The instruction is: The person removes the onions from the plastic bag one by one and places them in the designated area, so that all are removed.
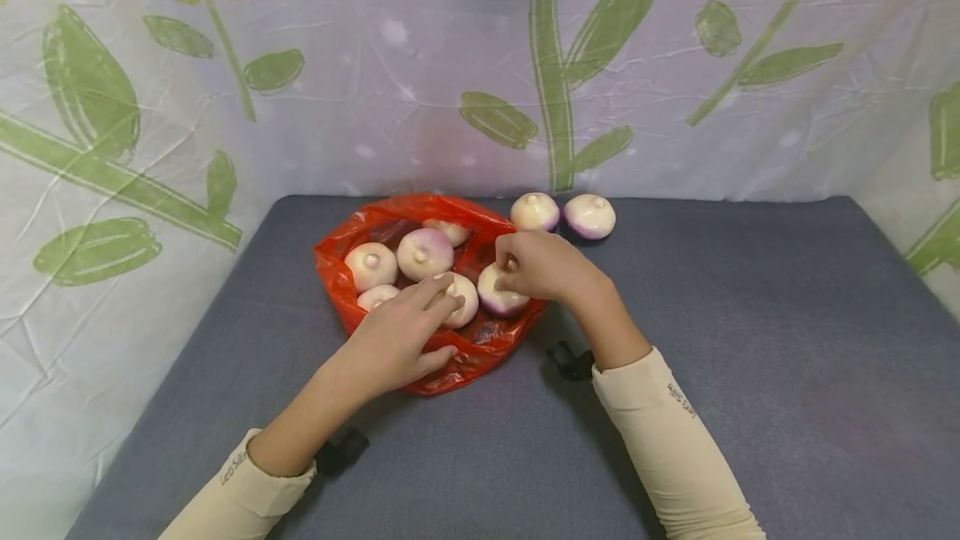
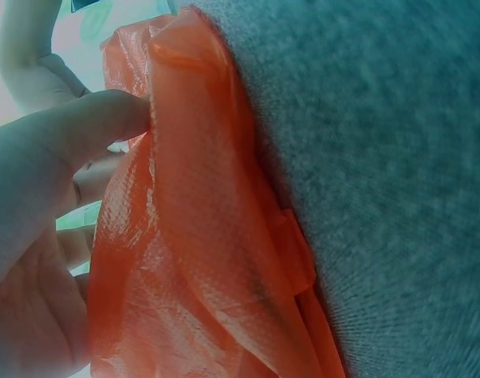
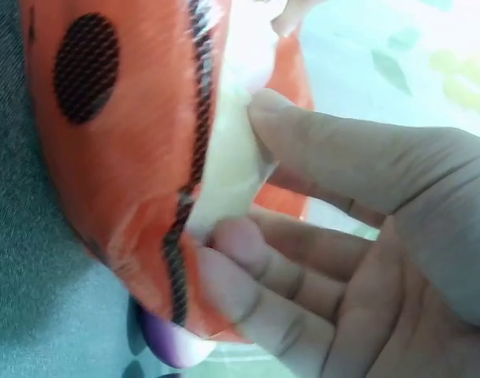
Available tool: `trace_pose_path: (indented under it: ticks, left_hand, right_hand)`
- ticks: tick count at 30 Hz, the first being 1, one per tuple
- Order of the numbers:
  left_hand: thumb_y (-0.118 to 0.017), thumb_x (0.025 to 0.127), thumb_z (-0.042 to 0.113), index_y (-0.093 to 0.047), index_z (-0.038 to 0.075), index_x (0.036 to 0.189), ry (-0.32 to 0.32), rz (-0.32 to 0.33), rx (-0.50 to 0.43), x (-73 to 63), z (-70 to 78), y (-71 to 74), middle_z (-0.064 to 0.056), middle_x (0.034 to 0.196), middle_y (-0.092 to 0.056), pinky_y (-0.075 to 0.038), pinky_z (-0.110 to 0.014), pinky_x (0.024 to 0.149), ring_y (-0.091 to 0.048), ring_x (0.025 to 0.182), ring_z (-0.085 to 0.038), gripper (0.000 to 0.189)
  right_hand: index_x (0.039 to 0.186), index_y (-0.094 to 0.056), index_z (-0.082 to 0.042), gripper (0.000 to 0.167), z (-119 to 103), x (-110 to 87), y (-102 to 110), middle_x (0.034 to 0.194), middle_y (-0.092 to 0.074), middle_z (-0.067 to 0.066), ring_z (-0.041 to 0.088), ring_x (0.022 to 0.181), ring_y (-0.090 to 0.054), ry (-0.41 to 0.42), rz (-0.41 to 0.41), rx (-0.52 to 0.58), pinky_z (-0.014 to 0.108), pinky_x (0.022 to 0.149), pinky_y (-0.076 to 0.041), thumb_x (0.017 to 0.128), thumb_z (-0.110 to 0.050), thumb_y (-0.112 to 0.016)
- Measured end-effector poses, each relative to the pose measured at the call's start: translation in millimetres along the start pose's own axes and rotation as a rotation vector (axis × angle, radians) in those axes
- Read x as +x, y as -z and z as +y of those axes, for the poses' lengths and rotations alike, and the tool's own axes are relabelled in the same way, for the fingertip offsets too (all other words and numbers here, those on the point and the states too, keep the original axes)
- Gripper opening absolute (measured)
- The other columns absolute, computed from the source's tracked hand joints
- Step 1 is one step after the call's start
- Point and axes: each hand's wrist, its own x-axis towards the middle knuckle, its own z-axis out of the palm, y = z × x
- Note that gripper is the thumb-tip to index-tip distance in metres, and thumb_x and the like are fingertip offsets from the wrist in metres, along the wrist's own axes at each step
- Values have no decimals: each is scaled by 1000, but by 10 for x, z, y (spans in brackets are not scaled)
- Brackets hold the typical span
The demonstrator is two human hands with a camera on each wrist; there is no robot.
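A red plastic bag (image 1: 420, 208) lies with its mouth spread wide, and several white and purple turnips (image 1: 425, 253) sit inside. My right hand (image 1: 543, 267) grips a turnip (image 1: 497, 294) at the bag's right side; in the right wrist view thumb and fingers (image 3: 303, 142) are on its pale surface, close to the rim. My left hand (image 1: 401, 332) reaches over the near rim, its fingers touching another turnip (image 1: 463, 307). The left thumb (image 2: 106, 118) lies against the bag's edge in the left wrist view, where the turnips are hidden.
Two more turnips, one (image 1: 535, 212) beside the other (image 1: 590, 217), stand outside the bag near the back edge of the grey table (image 1: 735, 332). A curtain with printed flowers (image 1: 390, 65) hangs behind the table and along both sides.
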Motion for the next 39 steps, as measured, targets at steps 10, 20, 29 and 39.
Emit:
trace_pose_path:
  ticks: [10,20,29,39]
  left_hand:
    - [-84,78,29,-64,3,121,-2,4,5,-2,-6,-8,-21,133,-56,-50,-48,94,-60,113,-36,53]
    - [-84,78,28,-64,3,122,-2,0,8,-3,-8,-12,-21,133,-56,-49,-49,94,-60,113,-37,54]
    - [-83,79,28,-64,3,123,10,-4,7,-6,-9,-14,-21,134,-55,-49,-49,95,-59,114,-37,55]
    - [-83,79,28,-64,3,124,5,-1,8,-5,-15,-17,-21,135,-55,-48,-49,97,-59,116,-37,55]
  right_hand:
    - [93,-57,-6,26,-19,-40,7,74,-52,0,18,66,-49,-94,-70,21,32,62,-41,83,-14,-80]
    - [91,-56,-7,26,15,-51,15,75,-52,1,17,66,-50,-114,-129,67,31,62,-42,84,-17,-79]
    - [80,-51,-10,30,35,-56,7,71,-51,1,17,61,-52,-166,-205,109,32,58,-43,87,-24,-76]
    - [78,-49,-11,29,69,-86,30,68,-45,-1,13,60,-43,-61,-161,81,30,59,-36,94,-25,-69]
